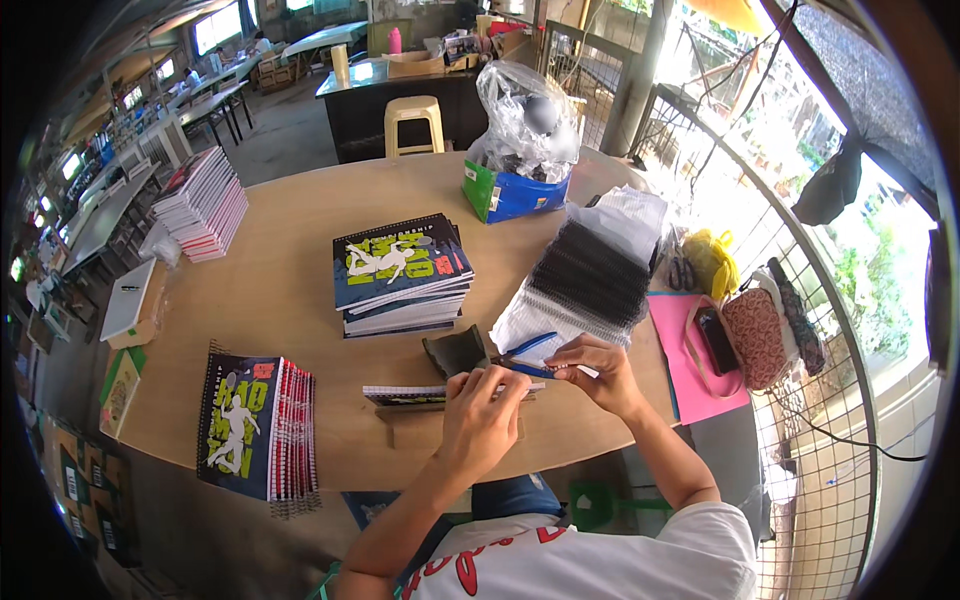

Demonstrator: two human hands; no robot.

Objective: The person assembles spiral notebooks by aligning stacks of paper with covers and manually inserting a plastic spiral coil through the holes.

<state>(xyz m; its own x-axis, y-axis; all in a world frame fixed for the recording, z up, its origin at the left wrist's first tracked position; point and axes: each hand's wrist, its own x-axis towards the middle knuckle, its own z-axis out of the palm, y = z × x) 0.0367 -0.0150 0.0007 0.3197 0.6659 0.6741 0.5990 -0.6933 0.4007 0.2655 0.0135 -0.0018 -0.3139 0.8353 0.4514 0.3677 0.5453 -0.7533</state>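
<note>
"Markings?"
"Green lettering point(258, 397) is being borne by stacked notebooks point(400, 290) on a brown, mesh-flanked table point(290, 220)."
"Grip?"
"Left hand point(487, 408) is being held half-closed over a nearside notebook point(405, 395), right hand point(597, 370) pinched beside blue-handled pliers point(533, 344); exact holds cannot be told."

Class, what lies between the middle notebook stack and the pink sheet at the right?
In the head view: black wire coils on white sheets and, on the near side, a blue-handled tool and the right hand.
</note>
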